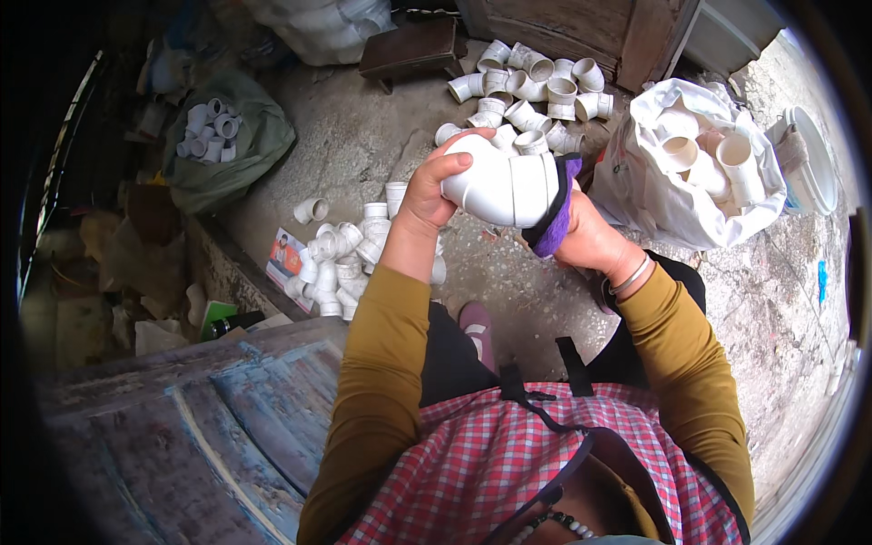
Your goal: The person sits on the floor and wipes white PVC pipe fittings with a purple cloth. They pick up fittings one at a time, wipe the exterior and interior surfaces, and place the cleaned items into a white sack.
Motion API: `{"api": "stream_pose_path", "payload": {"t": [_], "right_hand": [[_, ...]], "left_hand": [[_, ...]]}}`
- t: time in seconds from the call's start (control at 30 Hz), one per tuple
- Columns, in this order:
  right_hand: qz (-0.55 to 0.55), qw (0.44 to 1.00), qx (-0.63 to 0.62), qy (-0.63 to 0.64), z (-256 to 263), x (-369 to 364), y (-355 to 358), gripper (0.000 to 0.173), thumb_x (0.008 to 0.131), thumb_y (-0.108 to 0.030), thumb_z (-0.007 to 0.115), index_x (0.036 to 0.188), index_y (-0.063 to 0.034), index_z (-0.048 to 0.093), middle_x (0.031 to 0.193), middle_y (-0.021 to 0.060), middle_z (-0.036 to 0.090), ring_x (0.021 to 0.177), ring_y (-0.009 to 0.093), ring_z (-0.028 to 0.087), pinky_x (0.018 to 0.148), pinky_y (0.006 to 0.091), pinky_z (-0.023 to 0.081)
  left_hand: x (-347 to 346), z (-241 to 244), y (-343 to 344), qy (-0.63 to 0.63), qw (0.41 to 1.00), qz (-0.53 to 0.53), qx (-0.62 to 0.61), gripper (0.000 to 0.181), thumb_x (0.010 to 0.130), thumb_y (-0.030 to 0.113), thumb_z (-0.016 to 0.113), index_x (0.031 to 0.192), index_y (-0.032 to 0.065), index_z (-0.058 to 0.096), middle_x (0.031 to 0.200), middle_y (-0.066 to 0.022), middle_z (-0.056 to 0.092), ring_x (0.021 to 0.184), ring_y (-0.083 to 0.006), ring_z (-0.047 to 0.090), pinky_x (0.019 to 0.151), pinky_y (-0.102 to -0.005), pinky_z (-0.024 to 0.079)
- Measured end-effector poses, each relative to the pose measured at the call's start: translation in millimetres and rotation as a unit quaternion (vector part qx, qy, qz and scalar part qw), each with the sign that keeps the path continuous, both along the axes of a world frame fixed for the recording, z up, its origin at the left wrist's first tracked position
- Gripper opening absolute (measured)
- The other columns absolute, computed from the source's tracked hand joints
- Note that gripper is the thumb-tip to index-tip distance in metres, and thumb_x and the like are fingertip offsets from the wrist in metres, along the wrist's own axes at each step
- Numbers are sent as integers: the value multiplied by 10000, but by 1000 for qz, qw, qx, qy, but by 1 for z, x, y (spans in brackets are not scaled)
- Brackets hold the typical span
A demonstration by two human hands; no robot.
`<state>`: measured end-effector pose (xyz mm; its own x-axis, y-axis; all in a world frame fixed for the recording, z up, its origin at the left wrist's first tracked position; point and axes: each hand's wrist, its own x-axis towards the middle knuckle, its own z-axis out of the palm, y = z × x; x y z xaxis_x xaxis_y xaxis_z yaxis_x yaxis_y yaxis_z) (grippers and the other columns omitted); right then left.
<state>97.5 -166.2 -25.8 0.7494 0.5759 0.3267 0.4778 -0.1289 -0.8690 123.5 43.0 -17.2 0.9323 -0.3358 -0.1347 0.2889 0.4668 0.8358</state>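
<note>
A white plastic pipe elbow (501,184) is held up in front of me between both hands. My left hand (439,177) grips its rounded left end, thumb on top and fingers around the far side. At the right end my right hand (589,228) holds a purple cloth with a black edge (555,211) against the elbow's rim. The cloth hides that opening. Beyond the elbow, several dusty white pipe elbows (528,116) lie in a heap on the concrete floor. Below and left of my left hand is a pile of smaller white pipe fittings (334,255).
A white sack (623,177) of large fittings stands at right, beside a white bucket (821,163). At left sits a green sack (262,153) with small fittings. A low dark wooden stool (409,51) stands at the back. Worn wooden boards (197,436) lie near my left arm.
</note>
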Motion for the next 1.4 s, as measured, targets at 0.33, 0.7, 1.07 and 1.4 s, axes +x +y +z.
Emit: {"api": "stream_pose_path", "payload": {"t": [0.33,0.7,1.07,1.4], "right_hand": [[94,852,255,447,1,0,-13,347,731,-43,613,1069,-3,545,941,26,595,822,117,561,730,244,450],[13,762,485,429,20,20,-34,356,823,-305,582,1038,-24,542,1001,89,592,879,175,582,784,308,480],[-170,977,40,122,23,25,-30,345,639,-179,632,898,32,544,742,21,582,688,132,544,653,267,452],[-142,977,110,114,16,34,-33,489,676,-305,682,1027,-5,520,871,56,587,824,108,528,763,267,439]], "left_hand": [[-9,13,3,-151,974,-28,163,633,607,267,636,1163,4,488,1047,-119,554,959,-206,537,854,-298,416],[-13,8,36,-110,984,57,-125,678,655,385,608,1185,1,429,1140,-210,500,1050,-327,501,916,-426,399],[-15,2,20,-37,960,-6,-278,661,684,407,606,1185,14,426,1123,-228,508,1025,-333,521,927,-442,389],[-12,4,15,-26,975,-30,-217,699,681,401,603,1209,-8,398,1076,-285,514,955,-363,559,796,-433,492]]}}
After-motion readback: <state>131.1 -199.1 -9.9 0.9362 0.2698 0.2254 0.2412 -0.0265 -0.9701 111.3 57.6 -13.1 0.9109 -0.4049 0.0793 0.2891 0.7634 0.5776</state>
